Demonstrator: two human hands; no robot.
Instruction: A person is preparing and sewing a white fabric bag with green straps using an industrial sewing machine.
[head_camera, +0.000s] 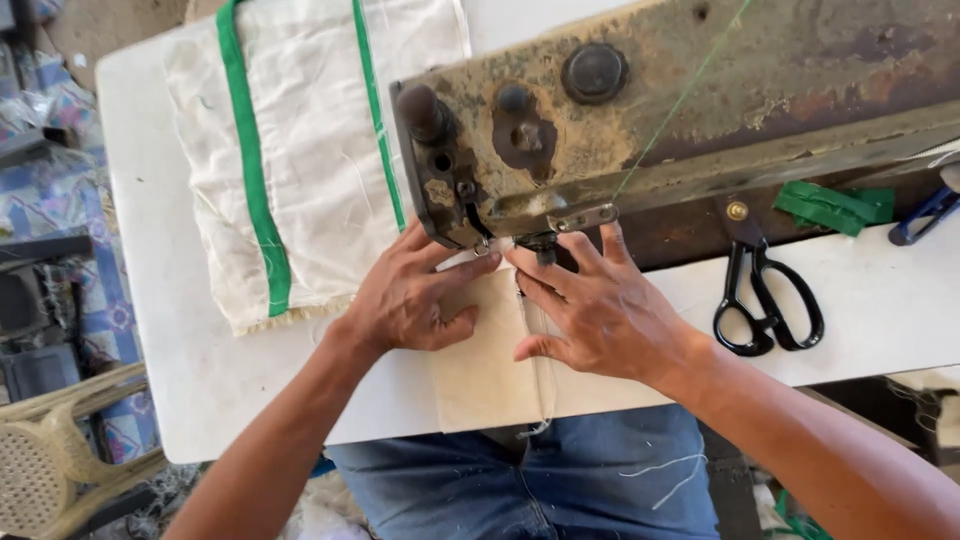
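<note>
Left hand, right hand — flat on cream cloth

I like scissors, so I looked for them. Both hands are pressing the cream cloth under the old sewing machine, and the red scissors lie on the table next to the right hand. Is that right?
Almost. The scissors are black, not red, as the head view shows. The rest holds: the left hand and right hand press the cream cloth under the old sewing machine, and the scissors lie on the white table beside the right hand.
</note>
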